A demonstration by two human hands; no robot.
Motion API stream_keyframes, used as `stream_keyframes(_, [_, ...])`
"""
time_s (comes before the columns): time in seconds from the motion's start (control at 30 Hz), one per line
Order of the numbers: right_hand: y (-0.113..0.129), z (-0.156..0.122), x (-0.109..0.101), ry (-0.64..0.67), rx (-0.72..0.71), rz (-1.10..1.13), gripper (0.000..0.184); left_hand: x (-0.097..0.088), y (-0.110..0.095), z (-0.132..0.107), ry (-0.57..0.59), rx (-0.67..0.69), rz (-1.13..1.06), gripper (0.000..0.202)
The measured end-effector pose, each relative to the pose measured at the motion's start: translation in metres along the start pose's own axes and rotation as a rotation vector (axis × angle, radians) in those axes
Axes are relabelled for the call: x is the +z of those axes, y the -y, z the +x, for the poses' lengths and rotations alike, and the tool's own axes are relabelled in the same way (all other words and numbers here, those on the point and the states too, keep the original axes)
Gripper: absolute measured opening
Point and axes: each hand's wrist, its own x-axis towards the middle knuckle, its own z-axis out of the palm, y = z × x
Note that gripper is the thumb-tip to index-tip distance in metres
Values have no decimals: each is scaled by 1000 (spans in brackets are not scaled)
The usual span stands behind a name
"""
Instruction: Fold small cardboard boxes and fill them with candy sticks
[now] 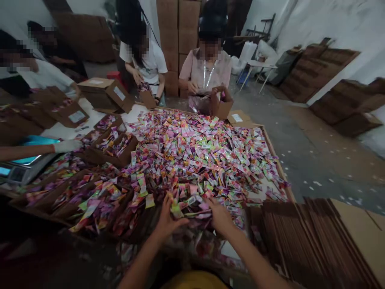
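A large heap of small colourful sachets (204,156) covers the table in front of me. My left hand (167,218) and my right hand (219,216) are both closed around a bunch of sachets (189,206) at the near edge of the heap, one hand on each side of it. The bunch sits just above the table's near edge. To the left stand several open brown cardboard boxes (90,200) filled with the same sachets.
A stack of flattened cardboard (306,241) lies at my right. A scale (21,168) stands at far left beside a gloved hand (64,146). Several people sit across the table with small boxes (221,104). Cardboard cartons (179,32) are piled behind them.
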Motion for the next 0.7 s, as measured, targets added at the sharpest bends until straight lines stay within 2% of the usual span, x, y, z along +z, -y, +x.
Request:
stream_keyframes(0.1, [-14, -6, -13, -194, -51, 216, 60, -2, -40, 15, 124, 213, 398, 57])
stream_keyframes(0.17, [-24, -11, -21, -286, -54, 283, 48, 7, -63, 28, 349, 235, 613, 45])
stream_keyframes(0.27, [-36, -22, -32, -330, 27, 282, 42, 31, -79, 53, 810, 50, 779, 33])
stream_keyframes(0.3, [-39, -25, -35, -338, 65, 274, 41, 39, -81, 62, 917, -31, 790, 30])
stream_keyframes(0.37, [-44, -32, -44, -367, 123, 260, 41, 50, -80, 81, 1009, -126, 759, 36])
stream_keyframes(0.47, [-49, -37, -63, -441, 127, 266, 40, 46, -81, 97, 1016, -134, 685, 60])
stream_keyframes(0.53, [-43, -34, -73, -477, 77, 270, 39, 31, -82, 98, 934, -79, 573, 69])
stream_keyframes(0.57, [-36, -30, -74, -475, 48, 249, 41, 22, -82, 96, 844, -47, 495, 65])
stream_keyframes(0.63, [-16, -16, -64, -409, 21, 132, 50, 2, -77, 89, 567, -29, 318, 41])
stream_keyframes(0.7, [8, 4, -38, -236, 15, -45, 57, -11, -64, 80, 268, -126, 179, 29])
